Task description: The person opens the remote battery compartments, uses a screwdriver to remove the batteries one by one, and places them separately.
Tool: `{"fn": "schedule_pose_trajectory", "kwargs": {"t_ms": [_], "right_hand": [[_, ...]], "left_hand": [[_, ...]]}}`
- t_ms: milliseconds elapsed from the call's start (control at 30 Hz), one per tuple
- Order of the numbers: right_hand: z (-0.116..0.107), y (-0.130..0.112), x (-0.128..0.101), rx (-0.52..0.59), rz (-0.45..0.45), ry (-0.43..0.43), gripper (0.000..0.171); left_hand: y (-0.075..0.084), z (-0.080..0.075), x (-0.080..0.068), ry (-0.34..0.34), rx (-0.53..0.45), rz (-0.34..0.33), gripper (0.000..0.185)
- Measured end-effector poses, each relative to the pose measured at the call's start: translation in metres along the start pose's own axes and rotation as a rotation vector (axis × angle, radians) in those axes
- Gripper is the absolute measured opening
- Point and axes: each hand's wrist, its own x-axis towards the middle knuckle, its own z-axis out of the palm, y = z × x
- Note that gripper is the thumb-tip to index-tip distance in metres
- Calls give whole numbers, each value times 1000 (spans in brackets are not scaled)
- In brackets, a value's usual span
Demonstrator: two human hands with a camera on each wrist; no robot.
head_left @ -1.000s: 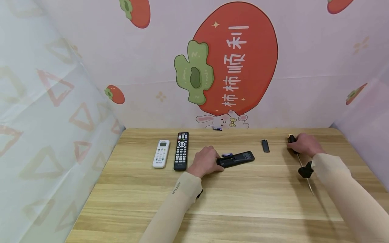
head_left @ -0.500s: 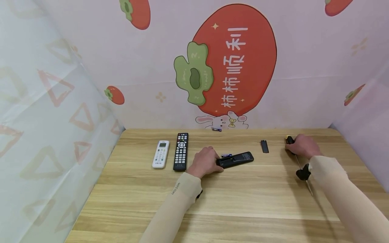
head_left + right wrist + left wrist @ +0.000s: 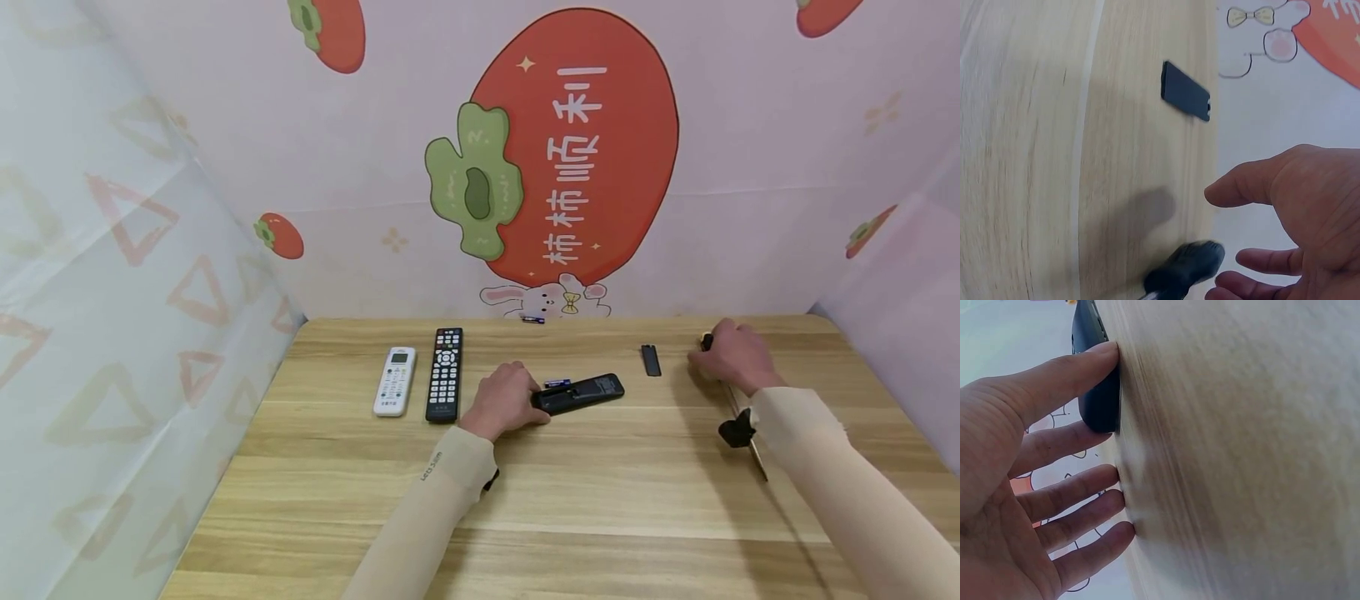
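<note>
Black remote (image 3: 588, 395) lies back up, inboard of the middle of the bench's (image 3: 600, 500) far edge, its left end pinched between thumb and forefinger of the left hand (image 3: 504, 402); toward the far right corner, the right hand (image 3: 738, 358) spreads thumb and fingers wide by a screwdriver's handle (image 3: 1190, 265), a small black cover (image 3: 651, 360) between the hands, nearer the far edge

white remote (image 3: 394, 382) beside black keypad remote (image 3: 445, 375), lettering unclear

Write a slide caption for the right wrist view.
Open right grip beside a screwdriver; dark cover on the table.
</note>
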Motion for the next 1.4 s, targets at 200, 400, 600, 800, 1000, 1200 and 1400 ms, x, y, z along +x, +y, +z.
{"fn": "schedule_pose_trajectory", "kwargs": {"t_ms": [200,400,600,800,1000,1200,1400], "right_hand": [[1,-12,-3,16,-27,13,66],[2,-24,-8,40,-61,25,66],[2,-39,-12,46,-85,17,65],[4,-52,-13,36,-141,2,57],[6,-63,-17,82,-154,-34,52],[11,-70,-22,131,-181,-51,43],[18,-84,-26,173,-206,-78,41]], "left_hand": [[-1,2,0,13,-8,2,44],[1,2,-2,41,12,8,49],[5,0,-4,52,1,28,46],[10,-5,-5,61,-88,62,34],[15,-8,-7,93,-165,105,31],[23,-8,-7,155,-177,86,35],[35,-6,-7,190,-155,34,38]]}}
